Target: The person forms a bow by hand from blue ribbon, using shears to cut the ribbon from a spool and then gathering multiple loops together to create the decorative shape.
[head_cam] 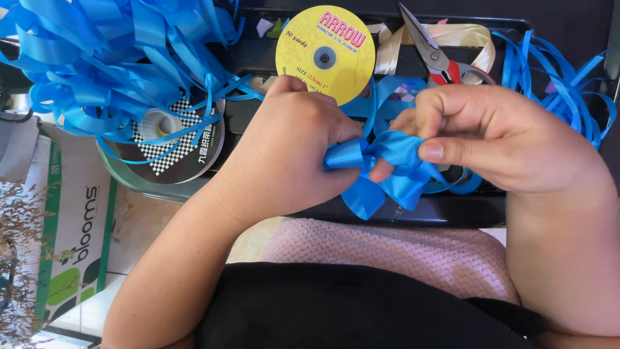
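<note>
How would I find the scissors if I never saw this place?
Look above the right hand, past the round yellow ribbon spool. The scissors lie on cream ribbon. They are the only shiny metal thing, with red handles.

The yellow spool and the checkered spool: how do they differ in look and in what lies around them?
The yellow spool shows a plain yellow round face with a grey hub, uncovered; the checkered spool has a black-and-white checked face with a white hub, partly covered by blue ribbon. The yellow spool sits at the top centre just above the left hand; the checkered spool lies further left, away from both hands. Both are round and lie flat, face up.
</note>
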